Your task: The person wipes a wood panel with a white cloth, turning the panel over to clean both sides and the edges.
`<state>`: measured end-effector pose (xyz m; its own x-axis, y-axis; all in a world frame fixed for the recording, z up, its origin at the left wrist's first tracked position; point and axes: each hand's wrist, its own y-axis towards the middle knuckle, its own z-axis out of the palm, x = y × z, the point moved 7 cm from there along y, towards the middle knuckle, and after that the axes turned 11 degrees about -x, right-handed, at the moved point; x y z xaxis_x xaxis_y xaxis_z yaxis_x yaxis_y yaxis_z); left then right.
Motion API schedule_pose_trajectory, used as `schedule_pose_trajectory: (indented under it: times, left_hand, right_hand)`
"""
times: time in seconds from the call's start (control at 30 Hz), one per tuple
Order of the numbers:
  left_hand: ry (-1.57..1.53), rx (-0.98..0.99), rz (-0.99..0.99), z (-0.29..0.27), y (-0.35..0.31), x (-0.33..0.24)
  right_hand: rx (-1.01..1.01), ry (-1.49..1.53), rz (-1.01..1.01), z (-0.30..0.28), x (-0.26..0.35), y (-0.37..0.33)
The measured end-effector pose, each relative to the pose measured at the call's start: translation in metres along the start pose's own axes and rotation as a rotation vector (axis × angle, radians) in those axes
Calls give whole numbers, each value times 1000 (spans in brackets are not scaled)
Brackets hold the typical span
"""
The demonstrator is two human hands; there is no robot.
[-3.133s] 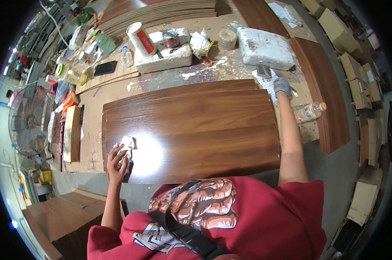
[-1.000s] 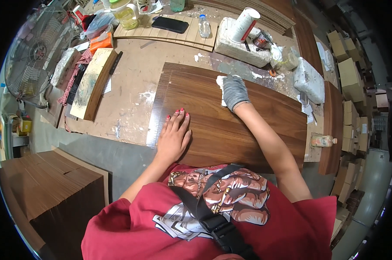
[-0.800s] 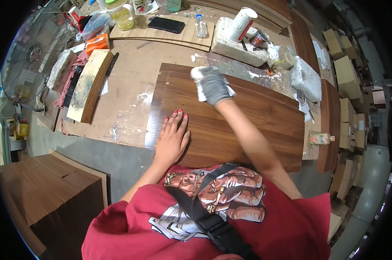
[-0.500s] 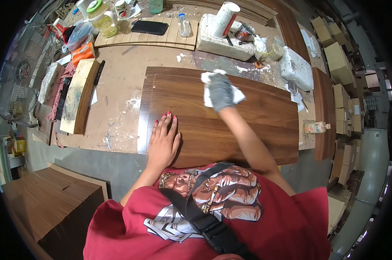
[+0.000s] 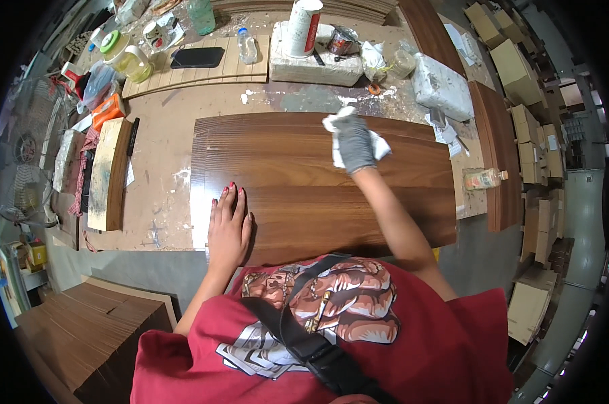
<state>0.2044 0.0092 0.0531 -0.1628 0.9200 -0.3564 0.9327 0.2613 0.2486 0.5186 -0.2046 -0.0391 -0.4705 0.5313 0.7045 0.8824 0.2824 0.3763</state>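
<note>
A dark brown wood-grain panel (image 5: pixel 298 195) lies flat on the workbench in front of me. My right hand (image 5: pixel 355 145), in a grey glove, presses a white cloth (image 5: pixel 381 147) onto the panel near its far edge, right of the middle. The cloth sticks out on both sides of the glove. My left hand (image 5: pixel 229 225) is bare and lies flat on the panel's near left part, fingers stretched forward and holding nothing.
A wooden block (image 5: pixel 108 175) and a fan (image 5: pixel 27 148) stand at the left. Along the back are a yellow-liquid jug (image 5: pixel 133 64), a phone (image 5: pixel 197 57), a small bottle (image 5: pixel 247 47) and a white can (image 5: pixel 302 30) on a wrapped block. Stacked brown panels (image 5: pixel 95 330) sit lower left.
The view has shifted a little. My gloved right hand has slid the cloth to the right along the panel's far side. My left hand stays flat on the panel.
</note>
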Motion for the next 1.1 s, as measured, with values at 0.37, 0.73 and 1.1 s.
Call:
schedule_pose_trajectory:
  times: [0.37, 0.73, 1.1]
  left_hand:
    - [-15, 28, -37, -1, 5, -12]
    - [42, 37, -44, 1, 5, -21]
    - [80, 46, -26, 2, 1, -22]
  right_hand:
    - [-140, 374, 345, 12, -37, -11]
    - [-355, 47, 620, -182, -163, -3]
    - [-231, 178, 287, -203, -176, -1]
